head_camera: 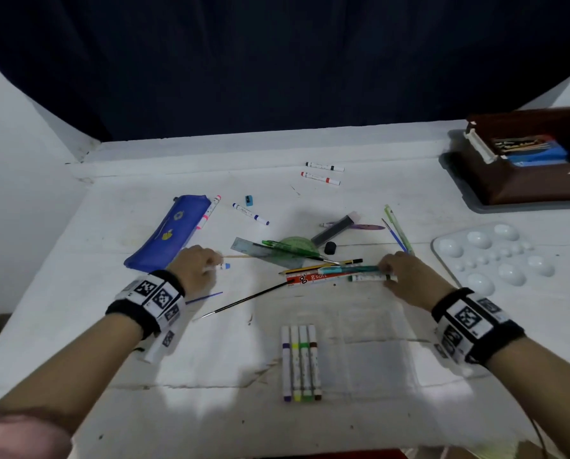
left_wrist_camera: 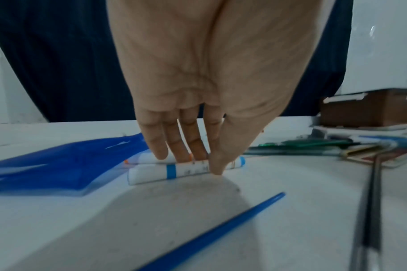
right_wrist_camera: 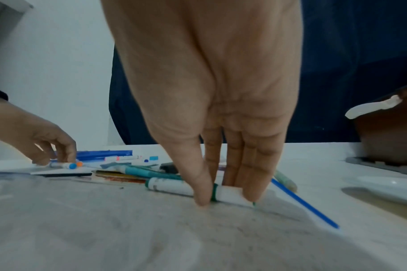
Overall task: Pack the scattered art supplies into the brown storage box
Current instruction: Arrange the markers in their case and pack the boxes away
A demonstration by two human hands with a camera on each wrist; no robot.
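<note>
The brown storage box (head_camera: 525,187) stands at the far right on a grey tray, with supplies inside. On the table beside a blue pencil pouch (head_camera: 167,233), my left hand (head_camera: 210,265) pinches two white markers side by side, thumb in front and fingers behind. One is the blue-banded marker (left_wrist_camera: 151,173), the other an orange-tipped marker (left_wrist_camera: 149,158). My right hand (head_camera: 388,274) pinches a green-capped marker (head_camera: 369,278) at the near edge of a pile of pens and rulers (head_camera: 310,256). In the right wrist view, thumb and fingers straddle the green-capped marker (right_wrist_camera: 170,187), which lies on the table.
A white paint palette (head_camera: 489,256) lies right of my right hand. Several markers (head_camera: 300,361) lie in a row near the front, beside a clear plastic sleeve (head_camera: 376,352). A black brush (head_camera: 243,301) and a thin blue brush (head_camera: 204,297) lie between my hands. More markers (head_camera: 323,172) are farther back.
</note>
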